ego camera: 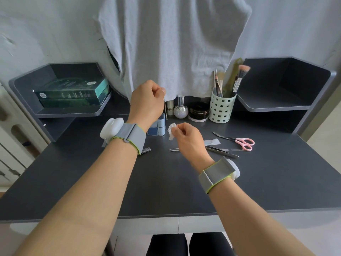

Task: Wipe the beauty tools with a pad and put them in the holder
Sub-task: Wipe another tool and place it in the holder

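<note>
Left hand [147, 100] pinches a thin metal tool [165, 109], probably a file, hanging upright. Right hand [186, 137], just below-right of it, pinches a white cotton pad [171, 131].

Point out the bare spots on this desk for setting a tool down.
Bare: the desk's near half between the forearms, its right side beyond the scissors, and the right shelf. Crowded: the strip from the tweezers to the holder.

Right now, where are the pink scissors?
Head view: the pink scissors lie flat on the desk, right of the right hand, just behind the tweezers.
</note>
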The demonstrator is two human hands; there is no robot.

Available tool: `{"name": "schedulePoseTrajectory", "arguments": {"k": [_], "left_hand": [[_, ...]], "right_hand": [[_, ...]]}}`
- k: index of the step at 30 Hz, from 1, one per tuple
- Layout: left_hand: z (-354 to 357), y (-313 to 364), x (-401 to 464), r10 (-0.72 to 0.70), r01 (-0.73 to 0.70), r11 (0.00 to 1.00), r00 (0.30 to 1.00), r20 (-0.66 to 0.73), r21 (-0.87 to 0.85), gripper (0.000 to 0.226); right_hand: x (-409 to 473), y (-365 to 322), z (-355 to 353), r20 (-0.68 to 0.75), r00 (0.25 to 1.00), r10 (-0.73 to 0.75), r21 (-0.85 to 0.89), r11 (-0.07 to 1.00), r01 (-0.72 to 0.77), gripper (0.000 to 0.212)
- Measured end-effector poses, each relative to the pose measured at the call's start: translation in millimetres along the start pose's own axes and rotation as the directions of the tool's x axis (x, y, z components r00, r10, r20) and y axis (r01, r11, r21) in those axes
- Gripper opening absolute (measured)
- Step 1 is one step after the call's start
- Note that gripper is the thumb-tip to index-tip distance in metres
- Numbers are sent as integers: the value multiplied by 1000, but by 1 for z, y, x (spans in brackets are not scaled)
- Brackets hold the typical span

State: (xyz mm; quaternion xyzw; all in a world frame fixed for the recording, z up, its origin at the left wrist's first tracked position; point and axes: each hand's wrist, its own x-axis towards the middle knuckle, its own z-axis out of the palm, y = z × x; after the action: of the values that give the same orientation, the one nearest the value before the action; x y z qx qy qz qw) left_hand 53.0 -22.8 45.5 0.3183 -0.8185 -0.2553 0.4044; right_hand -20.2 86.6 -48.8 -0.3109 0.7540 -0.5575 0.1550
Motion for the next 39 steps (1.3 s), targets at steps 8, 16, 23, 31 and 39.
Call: {"name": "schedulePoseTrajectory", "arguments": {"k": [8, 16, 23, 31, 39], "left_hand": [[-1, -12, 8, 0, 0, 1000, 999, -36, 6, 16], [7, -31, 21, -19, 21, 998, 999, -37, 64, 15], [20, -43, 19, -41, 44, 993, 999, -22, 110, 13], [24, -42, 13, -70, 52, 975, 994, 80, 214, 16], [21, -38, 11, -102, 85, 973, 992, 71, 214, 23]], "right_hand": [[9, -3, -3, -42, 999, -4, 5, 1000, 5, 18], [12, 2, -6, -48, 999, 12, 18, 1000, -11, 19], [18, 0, -6, -46, 999, 17, 44, 999, -15, 17], [19, 3, -6, -51, 999, 11, 39, 999, -9, 14], [17, 3, -8, -47, 999, 16, 49, 999, -14, 15]]}}
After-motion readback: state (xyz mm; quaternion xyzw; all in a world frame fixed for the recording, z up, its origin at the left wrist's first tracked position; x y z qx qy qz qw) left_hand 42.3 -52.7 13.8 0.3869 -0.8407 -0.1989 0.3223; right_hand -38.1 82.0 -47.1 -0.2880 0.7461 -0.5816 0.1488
